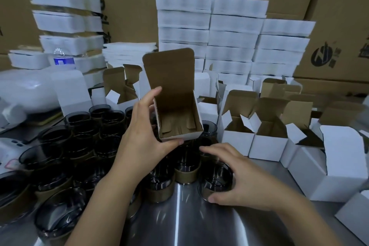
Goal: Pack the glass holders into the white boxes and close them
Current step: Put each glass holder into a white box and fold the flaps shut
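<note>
The steel bench (179, 215) shows free room only beneath my right grip (239, 181). Other holders (79, 146) crowd left of my left grip (143, 136), and open boxes (267, 142) stand to the right. The left grip pinches the raised white box (177, 118) by its side wall and front edge; I judge it light and crushable. The right grip curls round one glass holder (216, 179), likely slick and fragile, so I hold it across its rim.

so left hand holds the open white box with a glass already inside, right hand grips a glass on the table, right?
Not quite. The head view shows the box in the left hand is empty, bare brown card inside. The rest stands: it is open, and the right hand grips a glass on the table.
</note>
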{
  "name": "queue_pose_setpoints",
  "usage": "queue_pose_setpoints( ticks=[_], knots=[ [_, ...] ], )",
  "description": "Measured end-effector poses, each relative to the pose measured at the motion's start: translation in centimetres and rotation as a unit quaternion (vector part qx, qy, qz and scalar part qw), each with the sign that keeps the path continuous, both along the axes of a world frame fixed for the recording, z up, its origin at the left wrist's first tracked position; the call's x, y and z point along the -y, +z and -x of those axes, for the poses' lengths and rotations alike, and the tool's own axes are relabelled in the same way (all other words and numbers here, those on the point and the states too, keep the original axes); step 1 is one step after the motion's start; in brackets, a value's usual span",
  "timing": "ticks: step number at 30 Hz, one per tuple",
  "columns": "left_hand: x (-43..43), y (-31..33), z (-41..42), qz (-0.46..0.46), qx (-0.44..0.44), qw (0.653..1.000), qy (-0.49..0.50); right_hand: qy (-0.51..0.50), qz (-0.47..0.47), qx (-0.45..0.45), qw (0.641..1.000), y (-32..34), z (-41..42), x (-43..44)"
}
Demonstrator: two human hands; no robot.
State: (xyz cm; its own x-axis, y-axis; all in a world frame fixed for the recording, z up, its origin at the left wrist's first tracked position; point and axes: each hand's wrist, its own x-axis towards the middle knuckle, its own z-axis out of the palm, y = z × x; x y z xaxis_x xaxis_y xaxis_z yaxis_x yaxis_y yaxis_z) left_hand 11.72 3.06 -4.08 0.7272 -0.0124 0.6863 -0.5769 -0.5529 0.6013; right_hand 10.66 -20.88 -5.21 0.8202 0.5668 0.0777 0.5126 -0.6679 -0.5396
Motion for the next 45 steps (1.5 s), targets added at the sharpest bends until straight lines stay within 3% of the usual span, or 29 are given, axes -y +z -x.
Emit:
queue_pose_setpoints(
  ticks=[4,7,12,16,20,26,31,38,45],
  knots=[
    [0.0,0.0,-0.1,-0.025,-0.002,1.000,0.007,-0.025,-0.018,-0.015,0.999,0.4,0.2,0.6],
    [0.1,0.2,0.0,-0.038,-0.001,0.999,0.008,-0.044,-0.138,-0.035,0.989,1.7,0.4,1.3],
    [0.0,0.3,0.2,-0.095,0.005,0.995,0.016,0.022,-0.451,0.028,0.892,3.9,0.5,1.1],
    [0.3,0.3,0.3,-0.155,0.014,0.988,0.022,0.053,-0.530,0.097,0.841,5.7,0.4,-1.0],
    [0.3,0.3,0.4,-0.160,0.017,0.987,0.008,0.012,-0.507,0.154,0.848,5.6,-0.2,-3.3],
    [0.4,0.3,0.5,-0.152,0.010,0.988,-0.028,-0.080,-0.383,0.266,0.881,3.6,-0.4,-3.8],
    [0.6,0.5,0.8,-0.113,-0.009,0.992,-0.055,-0.086,-0.297,0.376,0.873,3.0,-0.3,-3.6],
    [1.0,0.7,1.1,-0.067,0.004,0.996,-0.056,-0.037,-0.196,0.389,0.899,2.7,-0.4,-4.1],
    [1.3,0.9,1.3,-0.062,-0.007,0.996,-0.057,-0.030,-0.089,0.435,0.896,2.2,-0.6,-4.0]
  ],
)
